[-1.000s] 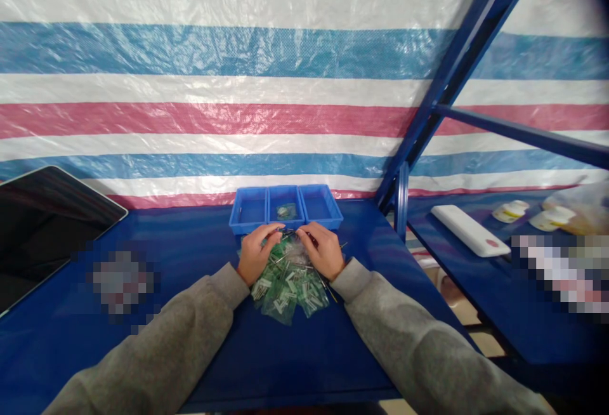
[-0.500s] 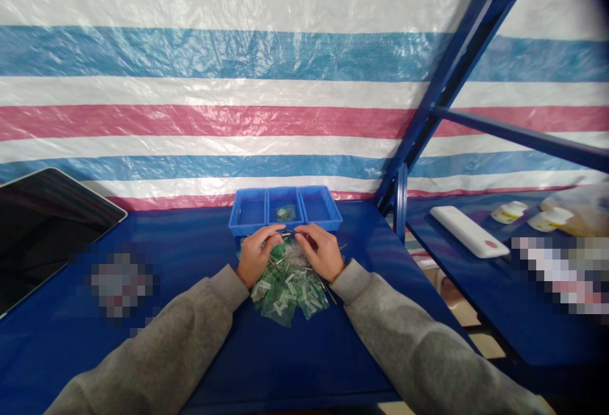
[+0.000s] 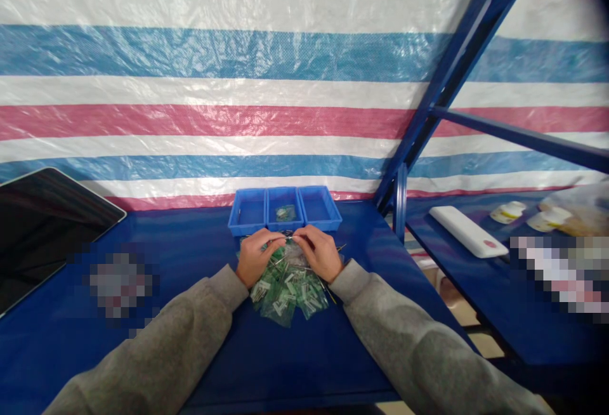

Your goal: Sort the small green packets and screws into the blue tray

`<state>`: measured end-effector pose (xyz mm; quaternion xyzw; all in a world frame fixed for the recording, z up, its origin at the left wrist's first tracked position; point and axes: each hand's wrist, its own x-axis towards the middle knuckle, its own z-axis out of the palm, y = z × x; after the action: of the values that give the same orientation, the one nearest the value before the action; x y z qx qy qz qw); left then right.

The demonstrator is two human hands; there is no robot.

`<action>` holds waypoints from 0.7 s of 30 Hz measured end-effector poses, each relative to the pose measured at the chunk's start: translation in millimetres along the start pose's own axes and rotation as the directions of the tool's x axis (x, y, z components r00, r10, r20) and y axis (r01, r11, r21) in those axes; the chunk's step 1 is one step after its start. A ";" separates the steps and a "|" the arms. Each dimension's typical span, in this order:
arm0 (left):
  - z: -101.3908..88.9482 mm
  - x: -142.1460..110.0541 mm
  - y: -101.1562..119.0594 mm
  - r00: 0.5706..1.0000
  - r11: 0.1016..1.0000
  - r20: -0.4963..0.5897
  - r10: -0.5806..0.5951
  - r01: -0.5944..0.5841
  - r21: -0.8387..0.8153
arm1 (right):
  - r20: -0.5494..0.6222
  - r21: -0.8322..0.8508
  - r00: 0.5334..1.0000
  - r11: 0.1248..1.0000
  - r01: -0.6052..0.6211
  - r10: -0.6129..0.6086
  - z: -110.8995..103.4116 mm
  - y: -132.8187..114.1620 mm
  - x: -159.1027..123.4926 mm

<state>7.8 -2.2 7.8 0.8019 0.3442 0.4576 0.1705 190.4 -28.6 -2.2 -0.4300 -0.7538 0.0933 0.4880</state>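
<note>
My left hand [image 3: 257, 255] and my right hand [image 3: 320, 252] meet above a heap of small green-tinted plastic bags [image 3: 280, 294]. Their fingertips are pinched round a small, shiny, slim piece [image 3: 288, 238], too small to name. Several bags hold short metal and white pieces. Thin dark and brass-coloured rods stick out of the heap on the right, partly under my right hand. Just beyond my fingers stands a blue three-part tray [image 3: 247, 230]; one small clear packet [image 3: 285, 213] lies in its middle compartment.
A black-screened flat panel [image 3: 42, 231] lies at the left, with a blurred-out object [image 3: 121, 285] nearer me. On the side table at the right are a white oblong device [image 3: 469, 231], two white tubs and a clear bag. A blue metal post [image 3: 428, 117] rises between the tables.
My hands have drawn slightly closer together, and the fingertips now pinch the small piece between them. The heap and tray stay in place.
</note>
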 end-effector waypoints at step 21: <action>2.4 -2.0 4.5 0.986 0.963 0.010 -0.165 0.164 -0.215 | -0.053 -0.108 0.998 0.993 -0.039 0.034 0.9 4.1 0.1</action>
<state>11.0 -6.7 8.0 0.7455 0.3588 0.4795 0.2924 192.0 -25.7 -4.9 -0.4719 -0.7370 0.0499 0.4814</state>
